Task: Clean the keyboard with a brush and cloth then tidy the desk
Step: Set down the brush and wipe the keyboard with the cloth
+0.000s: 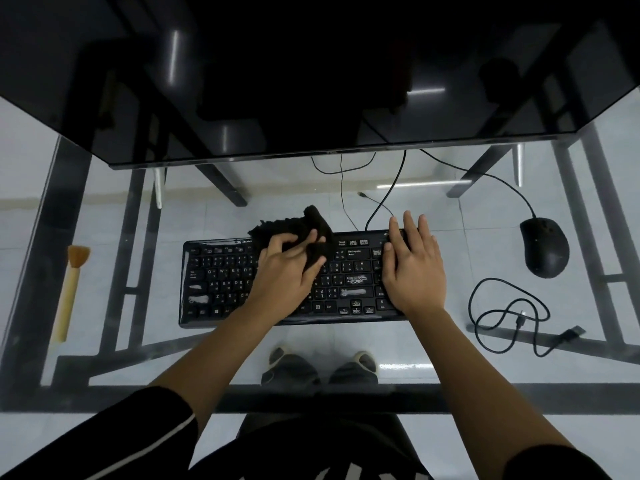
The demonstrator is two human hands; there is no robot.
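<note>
A black keyboard [221,282] lies in the middle of the glass desk [242,348]. My left hand [284,271] rests on its middle keys and grips a black cloth [311,223], which bunches up over the keyboard's top edge. My right hand [414,265] lies flat, fingers spread, on the keyboard's right end and covers the number pad. A wooden-handled brush [71,289] with tan bristles lies by itself near the desk's left edge, bristles pointing away from me.
A black mouse [545,245] sits to the right of the keyboard, its wire running back under the dark monitor [311,81]. A loose coiled black cable [509,317] lies at the front right. Through the glass show the black desk frame and my feet.
</note>
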